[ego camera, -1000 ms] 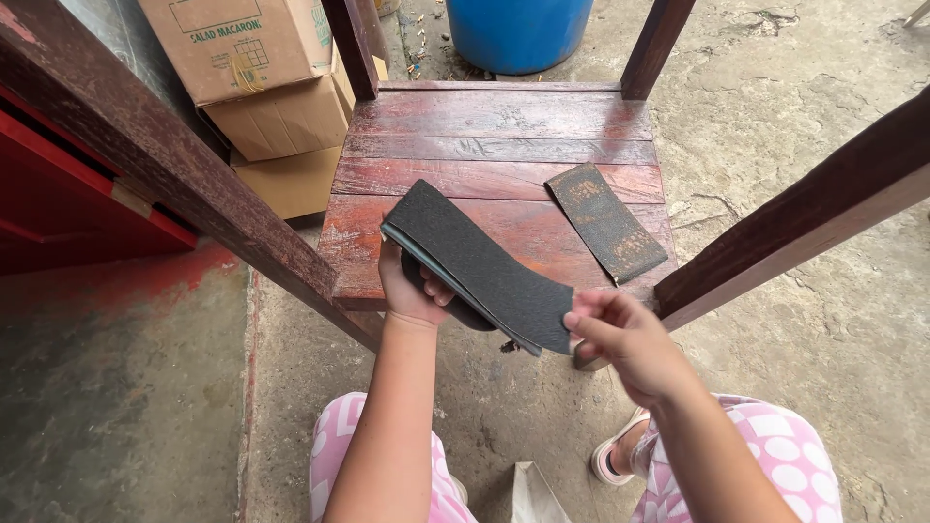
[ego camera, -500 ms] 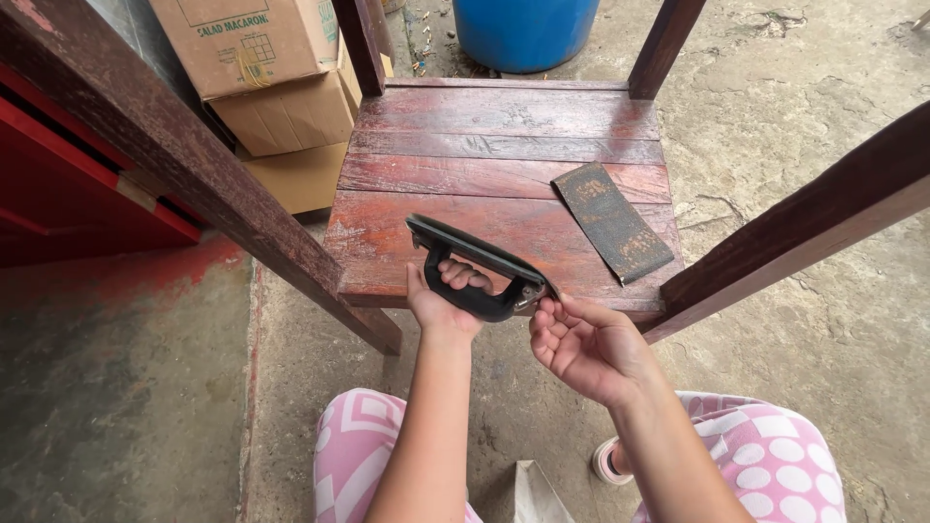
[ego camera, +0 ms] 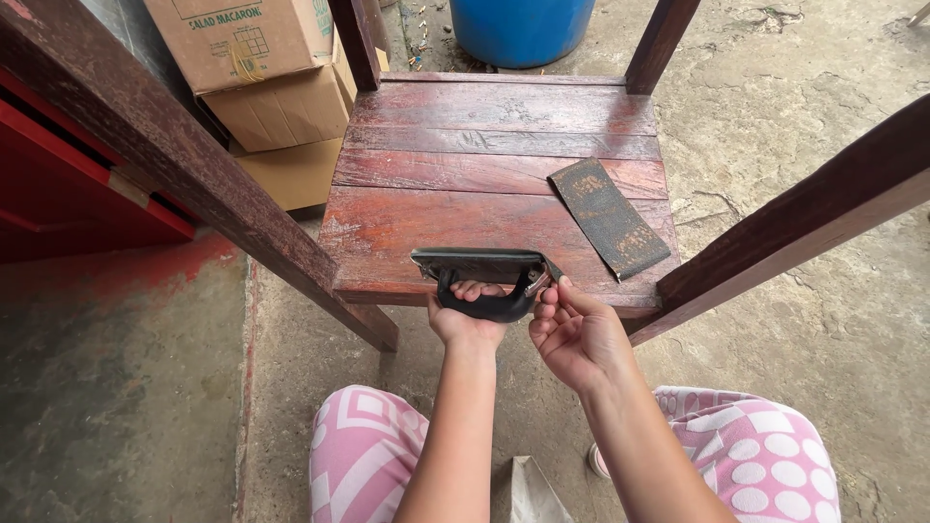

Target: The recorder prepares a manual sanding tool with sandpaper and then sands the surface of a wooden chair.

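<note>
— What's lying on the dark red wooden table [ego camera: 465,165]?
— A worn strip of sandpaper [ego camera: 608,217], flat near its right edge.
— And behind?
— Stacked cardboard boxes [ego camera: 262,87] at the left, a blue barrel [ego camera: 521,27] beyond the far edge. Cracked concrete floor [ego camera: 814,320] all around, with a red panel [ego camera: 68,184] far left.

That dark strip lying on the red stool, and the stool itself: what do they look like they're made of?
The dark strip looks like used sandpaper: thin, flat, matte and gritty, with worn pale patches, though a cloth backing can't be ruled out. The stool is wood: separate planks with grain, a red-brown stain rubbed pale near the front edge. The sanding block in the left hand seems to be black plastic or rubber.
</note>
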